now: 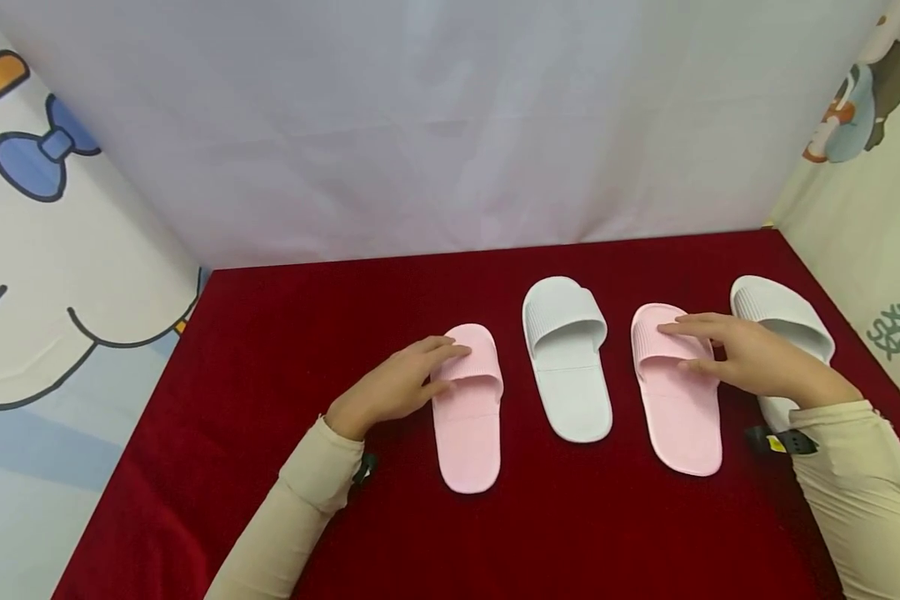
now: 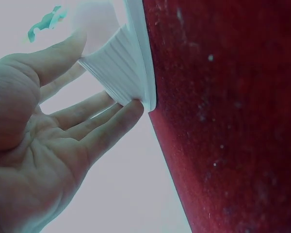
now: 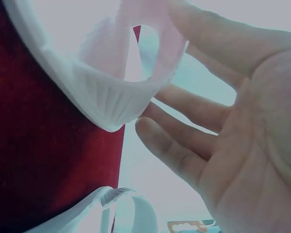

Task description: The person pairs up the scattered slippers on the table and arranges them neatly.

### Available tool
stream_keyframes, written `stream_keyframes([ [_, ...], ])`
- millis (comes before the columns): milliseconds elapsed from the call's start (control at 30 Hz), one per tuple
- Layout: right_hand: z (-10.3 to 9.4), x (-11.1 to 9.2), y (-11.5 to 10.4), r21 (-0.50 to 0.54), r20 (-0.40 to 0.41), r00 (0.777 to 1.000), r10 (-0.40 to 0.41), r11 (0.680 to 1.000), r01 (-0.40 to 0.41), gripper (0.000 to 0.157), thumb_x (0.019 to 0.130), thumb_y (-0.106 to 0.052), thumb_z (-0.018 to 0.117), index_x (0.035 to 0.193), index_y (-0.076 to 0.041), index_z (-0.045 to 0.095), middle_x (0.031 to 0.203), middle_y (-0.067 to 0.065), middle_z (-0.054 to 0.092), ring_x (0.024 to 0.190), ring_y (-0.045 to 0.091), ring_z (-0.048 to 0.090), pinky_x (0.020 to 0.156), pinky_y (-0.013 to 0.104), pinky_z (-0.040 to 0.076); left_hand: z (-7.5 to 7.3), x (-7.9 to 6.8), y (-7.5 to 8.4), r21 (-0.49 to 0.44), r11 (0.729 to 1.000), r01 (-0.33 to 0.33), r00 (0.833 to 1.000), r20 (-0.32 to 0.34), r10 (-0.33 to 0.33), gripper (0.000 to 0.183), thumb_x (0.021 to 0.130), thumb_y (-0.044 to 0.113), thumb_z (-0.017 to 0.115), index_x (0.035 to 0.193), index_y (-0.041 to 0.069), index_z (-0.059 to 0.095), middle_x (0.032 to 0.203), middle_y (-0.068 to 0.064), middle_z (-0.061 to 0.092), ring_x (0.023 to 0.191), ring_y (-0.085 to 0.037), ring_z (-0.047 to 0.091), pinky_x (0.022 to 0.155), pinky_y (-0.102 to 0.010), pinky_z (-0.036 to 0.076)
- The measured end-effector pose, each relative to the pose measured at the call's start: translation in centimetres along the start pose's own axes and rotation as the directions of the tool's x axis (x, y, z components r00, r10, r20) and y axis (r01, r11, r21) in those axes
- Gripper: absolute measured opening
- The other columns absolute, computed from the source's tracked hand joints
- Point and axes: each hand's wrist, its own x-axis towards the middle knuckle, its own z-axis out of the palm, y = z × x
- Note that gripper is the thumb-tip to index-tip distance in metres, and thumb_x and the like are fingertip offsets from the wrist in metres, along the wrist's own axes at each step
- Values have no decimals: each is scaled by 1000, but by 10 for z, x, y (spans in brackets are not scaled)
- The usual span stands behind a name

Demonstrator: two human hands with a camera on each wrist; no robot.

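Observation:
Toward the middle of the red cloth lies a pink slipper (image 1: 468,442), toe pointing away from me. My left hand (image 1: 393,383) reaches over its ribbed strap from the left side, with fingers extended and thumb apart. In the left wrist view, those fingertips (image 2: 135,109) meet the side of the strap. A second pink slipper (image 1: 686,433) lies farther right. Over its strap my right hand (image 1: 757,358) stretches its fingers from the right, the thumb near the foot opening. The right wrist view shows the right fingers spread beside the ribbed strap (image 3: 106,99).
One white slipper (image 1: 573,392) lies between the pink pair. Another white slipper (image 1: 776,308) is at the far right, partly covered by my right hand and forearm. The red cloth (image 1: 307,325) ends at a pale curtain (image 1: 450,125) behind, with printed panels at both sides.

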Motion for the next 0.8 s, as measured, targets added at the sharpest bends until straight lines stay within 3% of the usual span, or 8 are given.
stream_keyframes([
  [100, -1, 0, -3, 7, 23, 1000, 16, 1000, -16, 51, 82, -15, 80, 131, -14, 66, 130, 13, 65, 119, 31, 60, 91, 28, 47, -1, -2, 2, 1, 1000, 6, 1000, 17, -6, 48, 93, 13, 69, 139, 9, 56, 139, -15, 56, 130, -27, 55, 109, -42, 45],
  [267, -1, -3, -9, -2, 39, 999, 36, 999, -36, 51, 82, -18, 81, 131, -16, 66, 130, 11, 65, 115, 27, 62, 89, 42, 50, 2, -4, 4, 1, 1000, 2, 1000, 16, -2, 47, 93, 13, 70, 138, 10, 57, 138, -14, 57, 129, -26, 56, 109, -41, 46],
  [500, 2, -8, -12, -23, 4, 1000, 16, 1000, -16, 51, 80, -16, 83, 129, -15, 67, 127, 11, 67, 109, 24, 64, 85, 36, 52, 5, -6, 8, 6, 1000, -5, 1000, -9, 5, 48, 91, 12, 71, 138, 10, 57, 137, -15, 58, 128, -27, 57, 108, -42, 46],
  [800, 0, -11, -19, 45, -1, 1000, -12, 999, 12, 48, 80, -19, 83, 126, -17, 68, 119, 4, 68, 79, 2, 52, 69, 25, 46, 7, -7, 11, -13, 999, 35, 998, -52, -36, 46, 90, 17, 74, 134, 12, 61, 136, -10, 61, 129, -25, 57, 107, -41, 47],
])
